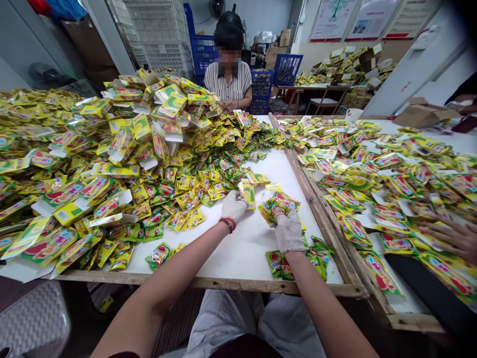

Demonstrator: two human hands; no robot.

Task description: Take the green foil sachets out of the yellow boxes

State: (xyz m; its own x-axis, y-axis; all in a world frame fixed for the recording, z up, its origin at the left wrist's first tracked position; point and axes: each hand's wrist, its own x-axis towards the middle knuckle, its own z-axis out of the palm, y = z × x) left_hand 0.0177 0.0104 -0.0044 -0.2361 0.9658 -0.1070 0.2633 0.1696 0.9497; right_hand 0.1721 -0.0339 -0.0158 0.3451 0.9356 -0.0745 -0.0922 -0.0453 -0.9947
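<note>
left hand (234, 205), fingers clamped on a yellow carton (249, 195), presumably steadying it; right hand (289, 231), fingers clamped around bunched packets (268, 209), presumably keeping them together.

Apparent lane (278, 161) between heap (130, 141) and rail (304, 185)

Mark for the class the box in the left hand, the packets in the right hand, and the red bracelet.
Box (249, 195), head view: its printed yellow side.
Packets (284, 199), head view: an upper one's surface.
Red bracelet (229, 223), head view: the band's visible middle.
</note>
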